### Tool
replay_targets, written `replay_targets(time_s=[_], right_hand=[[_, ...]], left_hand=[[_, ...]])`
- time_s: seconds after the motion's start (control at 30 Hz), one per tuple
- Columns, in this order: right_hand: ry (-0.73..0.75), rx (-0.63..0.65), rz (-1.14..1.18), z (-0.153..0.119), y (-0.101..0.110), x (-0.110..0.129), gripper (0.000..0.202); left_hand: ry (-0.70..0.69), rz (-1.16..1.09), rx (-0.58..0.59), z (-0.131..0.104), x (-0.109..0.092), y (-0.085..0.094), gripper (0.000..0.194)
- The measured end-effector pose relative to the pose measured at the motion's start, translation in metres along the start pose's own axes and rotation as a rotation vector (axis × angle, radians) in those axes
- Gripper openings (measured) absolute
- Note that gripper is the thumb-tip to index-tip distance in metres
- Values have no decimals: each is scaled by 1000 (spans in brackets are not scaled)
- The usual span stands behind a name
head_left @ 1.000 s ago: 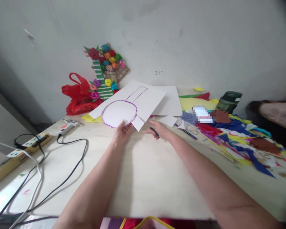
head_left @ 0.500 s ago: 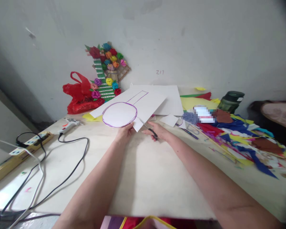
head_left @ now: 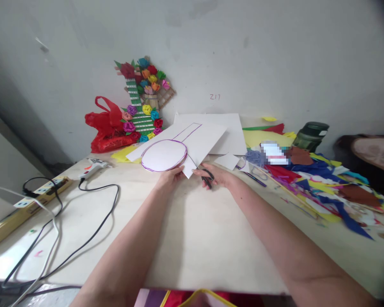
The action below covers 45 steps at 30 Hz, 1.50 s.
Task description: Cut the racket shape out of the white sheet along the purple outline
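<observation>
A white sheet bears a purple outline of a round shape with a long narrow strip running up from it. My left hand pinches the sheet's near edge, just below the drawn circle. In my right hand are black-handled scissors, their blades at the sheet near the right side of the circle. A corner of the sheet points toward me between both hands. Another white sheet lies behind it. White offcuts rest to the right.
A glue gun, its cord and a power strip are at left. Behind stand a red bag and paper flowers. At right are a purple pen, a pixelated object, colourful scraps and a green bottle.
The drawn sheet and my left hand have shifted slightly right. My right hand's fingers have drawn in around the scissor handles, and the blades look more closed.
</observation>
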State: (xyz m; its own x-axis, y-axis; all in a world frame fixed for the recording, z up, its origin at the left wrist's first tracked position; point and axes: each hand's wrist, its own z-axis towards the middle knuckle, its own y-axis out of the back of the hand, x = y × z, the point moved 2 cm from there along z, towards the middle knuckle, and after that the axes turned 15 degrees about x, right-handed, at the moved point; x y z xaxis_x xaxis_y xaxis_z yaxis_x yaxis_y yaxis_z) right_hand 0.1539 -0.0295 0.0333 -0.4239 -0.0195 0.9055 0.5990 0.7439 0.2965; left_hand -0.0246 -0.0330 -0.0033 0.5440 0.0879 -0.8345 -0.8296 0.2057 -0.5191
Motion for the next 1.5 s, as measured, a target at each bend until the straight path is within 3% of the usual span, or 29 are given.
replay_targets(time_s=[0.1, 0.3, 0.6, 0.93, 1.27, 1.5], right_hand=[[51, 55, -14, 1, 1, -2, 60], [85, 34, 83, 1, -1, -3, 62], [91, -35, 65, 6, 0, -8, 61], [67, -131, 59, 8, -2, -11, 79], [18, -124, 61, 18, -2, -14, 44], [-148, -60, -92, 8, -1, -6, 48]], left_hand=[[8, 13, 9, 0, -1, -1, 20], [25, 68, 25, 0, 0, 4, 18], [-10, 77, 41, 0, 2, 5, 24], [-41, 90, 67, 0, 4, 6, 34], [9, 109, 22, 1, 3, 5, 24], [-1, 72, 2, 2, 3, 8, 24]])
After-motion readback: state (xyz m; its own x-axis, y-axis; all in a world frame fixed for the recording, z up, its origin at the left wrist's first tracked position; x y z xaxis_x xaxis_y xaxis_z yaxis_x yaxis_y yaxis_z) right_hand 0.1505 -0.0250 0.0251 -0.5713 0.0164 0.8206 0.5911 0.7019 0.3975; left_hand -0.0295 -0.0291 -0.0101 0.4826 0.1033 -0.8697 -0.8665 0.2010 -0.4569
